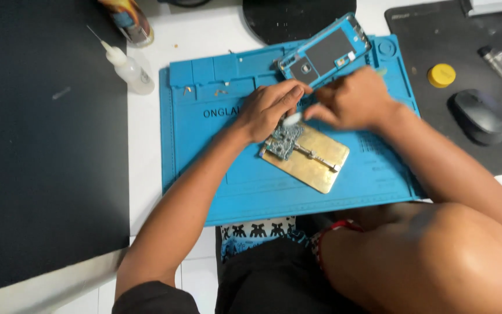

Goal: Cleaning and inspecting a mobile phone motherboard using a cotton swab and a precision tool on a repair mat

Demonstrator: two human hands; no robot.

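Head view: I'm watching the circuit board (pixel 284 141) sitting clamped on the brass holder (pixel 312 158), frame centre. Left hand (pixel 271 108) is pinching a small white piece (pixel 291 120) above it; right hand (pixel 354 100) is blurring, grip unclear. A slip could be scratching the board or knocking the phone frame (pixel 326 51).

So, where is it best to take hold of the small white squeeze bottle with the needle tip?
Hold the white squeeze bottle around its wide body, coming from the right, the blue mat's side. It lies tilted, with the thin needle tip pointing up-left, so the round body offers the only firm surface; the tip looks too thin to hold.
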